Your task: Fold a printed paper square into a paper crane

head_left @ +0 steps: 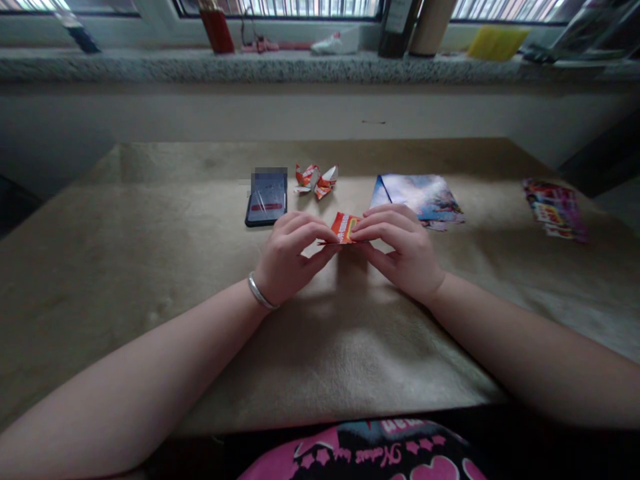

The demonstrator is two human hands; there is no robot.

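Between my two hands is a small folded piece of red and orange printed paper (345, 227), raised slightly above the table. My left hand (295, 250) pinches its left end between thumb and fingers; a silver bangle sits on that wrist. Opposite, my right hand (397, 247) grips the right end, with fingertips on top and the thumb beneath. Just beyond the hands stands a folded paper shape (317, 181) in similar red, orange and white. Some of the held paper is hidden by my fingers.
A phone (267, 200) lies left of the folded shape. Blue-purple printed sheets (423, 193) are stacked behind my right hand, and colourful printed papers (555, 210) lie far right. The tan-covered table (150, 267) meets the wall below a granite sill (280, 69) holding bottles and a yellow item (497, 43).
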